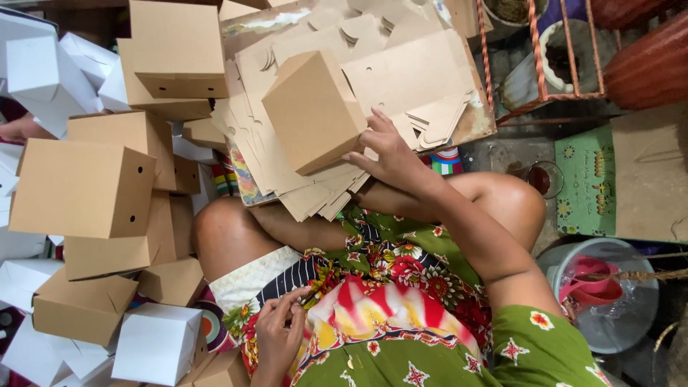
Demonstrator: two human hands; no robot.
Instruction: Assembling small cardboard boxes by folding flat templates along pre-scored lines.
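Note:
My right hand (390,154) presses its spread fingers against the side of a folded brown cardboard box (312,107), holding it tilted on a pile of flat brown box blanks (401,72). The pile rests on a board across my knees. My left hand (278,335) sits low on my lap. Its fingertips are pinched together on the flowered dress cloth (380,308).
Folded brown boxes (79,190) and white boxes (154,344) are heaped at the left. Another person's hand (20,129) shows at the far left edge. On the right stand a glass of dark drink (545,179), a green mat (591,179) and a bucket (616,315) holding a pink scoop.

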